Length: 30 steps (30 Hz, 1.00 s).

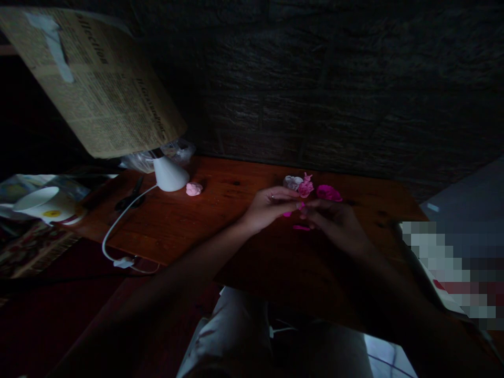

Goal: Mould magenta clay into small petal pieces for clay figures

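My left hand (268, 209) and my right hand (334, 218) meet over the wooden table, fingertips pinched together. Between them shows a small magenta piece (302, 205) that looks like modelling clay; its exact shape is too dim to tell. Under the left fingers lies another magenta bit (287, 214). A thin magenta strip (301, 228) is on the table just below the hands. Beyond the fingertips stands a pink ruffled flower-like shape (306, 187), beside a whitish translucent object (292, 181). A larger magenta lump (329, 192) lies just behind my right hand.
A lamp with a newsprint shade (118, 89) and white base (170, 174) stands at the left. Near it are a pale pink lump (194, 189), dark scissors (129, 202) and a white cable (114, 226). A paper cup (49, 206) is far left. A dark brick wall (315, 94) rises behind.
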Each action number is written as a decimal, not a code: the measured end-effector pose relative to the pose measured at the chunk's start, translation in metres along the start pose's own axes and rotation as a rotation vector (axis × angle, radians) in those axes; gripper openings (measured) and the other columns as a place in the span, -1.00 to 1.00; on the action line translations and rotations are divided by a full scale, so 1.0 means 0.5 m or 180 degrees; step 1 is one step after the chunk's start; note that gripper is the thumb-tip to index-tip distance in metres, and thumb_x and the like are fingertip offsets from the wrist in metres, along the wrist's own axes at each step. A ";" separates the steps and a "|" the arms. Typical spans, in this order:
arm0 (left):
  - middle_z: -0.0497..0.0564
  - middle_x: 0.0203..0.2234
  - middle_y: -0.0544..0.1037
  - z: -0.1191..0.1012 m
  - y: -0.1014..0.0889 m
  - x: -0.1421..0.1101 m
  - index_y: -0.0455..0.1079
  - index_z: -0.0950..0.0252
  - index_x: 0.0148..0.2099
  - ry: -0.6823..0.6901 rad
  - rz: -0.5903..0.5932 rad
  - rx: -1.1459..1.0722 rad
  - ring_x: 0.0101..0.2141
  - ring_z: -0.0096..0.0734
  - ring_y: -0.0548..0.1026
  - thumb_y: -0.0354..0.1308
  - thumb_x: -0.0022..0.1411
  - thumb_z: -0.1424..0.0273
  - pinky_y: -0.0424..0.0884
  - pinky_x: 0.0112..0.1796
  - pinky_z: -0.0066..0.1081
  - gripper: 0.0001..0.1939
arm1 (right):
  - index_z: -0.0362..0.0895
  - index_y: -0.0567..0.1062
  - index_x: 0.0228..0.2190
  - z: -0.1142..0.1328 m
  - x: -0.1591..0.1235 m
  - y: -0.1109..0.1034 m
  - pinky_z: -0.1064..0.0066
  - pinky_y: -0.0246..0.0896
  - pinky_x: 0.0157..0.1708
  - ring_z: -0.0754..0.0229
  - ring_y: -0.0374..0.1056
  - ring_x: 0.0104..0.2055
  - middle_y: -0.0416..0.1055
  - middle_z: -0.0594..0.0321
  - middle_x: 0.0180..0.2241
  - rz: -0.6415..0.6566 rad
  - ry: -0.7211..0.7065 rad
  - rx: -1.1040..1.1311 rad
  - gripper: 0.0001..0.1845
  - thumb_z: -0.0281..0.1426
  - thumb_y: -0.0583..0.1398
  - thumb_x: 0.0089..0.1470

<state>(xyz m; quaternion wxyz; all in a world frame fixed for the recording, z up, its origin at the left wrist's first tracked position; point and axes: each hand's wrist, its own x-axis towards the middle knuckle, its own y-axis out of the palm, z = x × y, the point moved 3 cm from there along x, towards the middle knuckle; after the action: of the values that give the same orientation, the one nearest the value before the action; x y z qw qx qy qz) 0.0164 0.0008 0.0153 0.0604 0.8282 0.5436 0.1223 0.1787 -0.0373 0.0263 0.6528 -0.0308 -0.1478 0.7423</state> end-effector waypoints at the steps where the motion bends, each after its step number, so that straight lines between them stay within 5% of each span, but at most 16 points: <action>1: 0.00 -0.44 0.63 0.000 0.000 0.000 0.56 0.34 -0.28 0.0014 0.0003 0.0007 -0.47 -0.53 0.48 0.46 -0.10 0.35 0.32 -0.43 -0.50 -0.70 | -0.11 0.60 -0.42 -0.001 0.000 0.001 0.36 0.34 -0.42 0.21 0.40 -0.47 0.56 0.21 -0.45 -0.0004 -0.0004 0.0007 -0.72 -0.14 0.33 -0.03; 10: 0.01 -0.38 0.64 0.002 0.003 -0.001 0.56 0.33 -0.29 -0.0025 0.0023 0.0097 -0.41 -0.50 0.51 0.45 -0.08 0.38 0.32 -0.40 -0.49 -0.74 | -0.09 0.55 -0.47 -0.012 0.001 0.010 0.37 0.30 -0.45 0.22 0.37 -0.48 0.50 0.26 -0.50 -0.0207 -0.0101 0.0006 -0.84 -0.25 0.28 -0.06; 30: -0.02 -0.45 0.57 0.012 -0.004 0.003 0.57 0.33 -0.21 -0.0062 -0.0016 0.0051 -0.53 -0.61 0.35 0.42 -0.03 0.28 0.15 -0.52 -0.51 -0.68 | -0.11 0.58 -0.41 -0.011 0.001 0.002 0.38 0.25 -0.46 0.24 0.34 -0.51 0.50 0.23 -0.49 -0.0086 0.0099 0.0040 -0.70 -0.12 0.31 0.00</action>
<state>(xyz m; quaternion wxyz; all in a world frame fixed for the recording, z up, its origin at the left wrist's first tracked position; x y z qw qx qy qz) 0.0170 0.0033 0.0091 0.0594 0.8284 0.5460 0.1096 0.1792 -0.0360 0.0210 0.6652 -0.0362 -0.1335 0.7337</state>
